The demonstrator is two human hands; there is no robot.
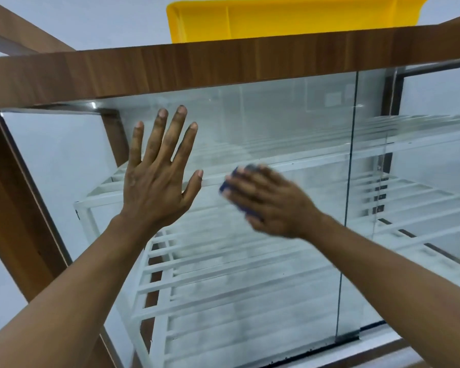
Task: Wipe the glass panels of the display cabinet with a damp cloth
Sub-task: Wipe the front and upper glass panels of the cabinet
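Head view | left hand [157, 181]: fingers straight, spread wide, flat on glass panel [263, 120] | right hand [272, 201]: blurred, gripping blue cloth [235, 181] against same panel, just right of left hand

Bright even light, right hand [271, 200] motion-blurred

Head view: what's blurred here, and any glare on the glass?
Head view: the right hand and the dark blue cloth under it are motion-blurred; the left hand, flat on the clear glass panel, is sharp; the glass shows hazy streaks, no strong glare.
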